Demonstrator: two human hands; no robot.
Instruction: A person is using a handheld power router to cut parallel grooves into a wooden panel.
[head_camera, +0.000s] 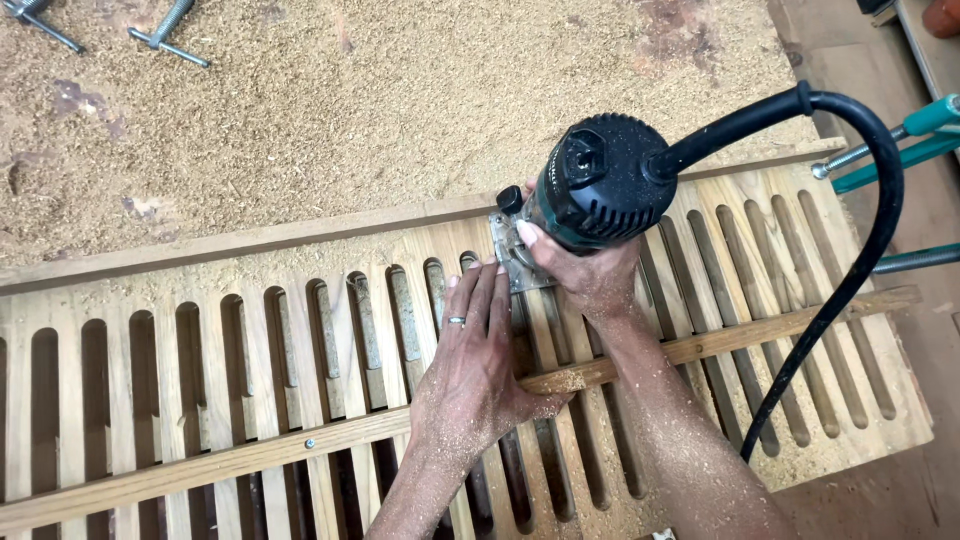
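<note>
**Router at the top edge of a slotted wooden panel**

The right hand (585, 275) is wrapped around the body of a black and teal router (600, 180), which stands upright on the slotted wooden panel (250, 350), close to the panel's far edge. The left hand (470, 360) lies open and flat on the panel just beside the router's metal base, fingers spread, a ring on one finger. A black cord (860, 250) loops from the router's top down to the right. A thin wooden strip (250, 455) runs across the slats under both forearms. Sawdust covers the tabletop (350, 110) beyond; two metal clamps (165, 30) lie at its far left.
</note>
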